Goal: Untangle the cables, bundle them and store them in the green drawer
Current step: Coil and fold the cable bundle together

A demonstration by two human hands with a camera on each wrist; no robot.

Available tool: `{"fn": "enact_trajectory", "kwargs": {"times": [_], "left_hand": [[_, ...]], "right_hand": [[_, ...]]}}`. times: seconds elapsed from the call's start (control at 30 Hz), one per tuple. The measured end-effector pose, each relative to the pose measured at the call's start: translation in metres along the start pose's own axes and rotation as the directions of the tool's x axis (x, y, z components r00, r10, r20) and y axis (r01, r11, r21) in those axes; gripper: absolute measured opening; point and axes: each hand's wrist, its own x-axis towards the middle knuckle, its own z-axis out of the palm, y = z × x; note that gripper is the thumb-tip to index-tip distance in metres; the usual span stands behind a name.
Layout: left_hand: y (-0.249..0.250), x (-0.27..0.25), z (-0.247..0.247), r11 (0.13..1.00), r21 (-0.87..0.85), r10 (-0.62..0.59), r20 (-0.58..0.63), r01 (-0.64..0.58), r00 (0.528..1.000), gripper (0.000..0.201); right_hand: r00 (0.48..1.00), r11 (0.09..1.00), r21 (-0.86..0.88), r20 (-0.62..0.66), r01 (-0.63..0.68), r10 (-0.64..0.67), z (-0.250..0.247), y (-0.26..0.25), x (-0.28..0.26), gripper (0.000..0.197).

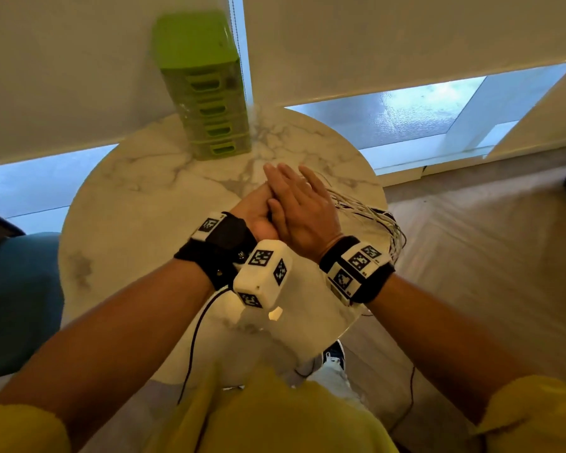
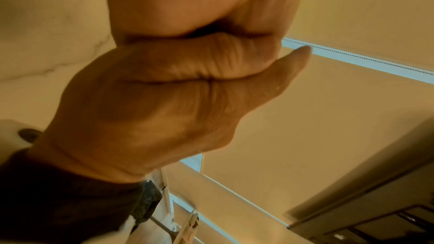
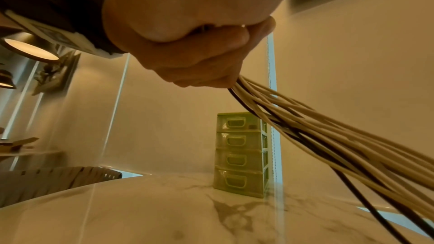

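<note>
A bundle of white and black cables (image 1: 373,220) loops out to the right over the edge of the round marble table (image 1: 144,191). My left hand (image 1: 254,212) grips the gathered end of that bundle in a fist, which shows best in the right wrist view (image 3: 195,62), where the cables (image 3: 317,133) fan out from it. My right hand (image 1: 303,204) lies over the left hand with its fingers straight and holds nothing. The green drawer tower (image 1: 209,106) stands at the table's far edge with all its drawers closed (image 3: 241,153).
A blue chair (image 1: 13,305) sits left of the table and a woven seat (image 3: 58,179) shows beyond it. Wooden floor (image 1: 471,256) lies to the right. A thin black wire (image 1: 193,338) hangs from my left wrist device. Blinds and a window back the table.
</note>
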Motion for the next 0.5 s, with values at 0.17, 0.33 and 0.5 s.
{"fn": "enact_trajectory", "kwargs": {"times": [0.17, 0.33, 0.5], "left_hand": [[0.003, -0.008, -0.022, 0.993, -0.113, -0.013, 0.142, 0.029, 0.99, 0.047], [0.003, -0.012, -0.047, 0.997, -0.065, -0.035, 0.202, 0.049, 0.979, 0.033], [0.016, -0.007, -0.073, 0.991, 0.132, -0.047, 0.177, 0.024, 0.983, 0.034]], "right_hand": [[0.997, 0.984, -0.163, -0.022, -0.075, 0.072, 0.008, -0.025, 0.003, 0.056], [0.974, 0.959, 0.174, 0.07, -0.224, 0.215, 0.008, -0.048, 0.004, 0.051], [0.839, 0.787, 0.294, 0.246, -0.542, 0.486, 0.0, -0.008, 0.005, 0.074]]}}
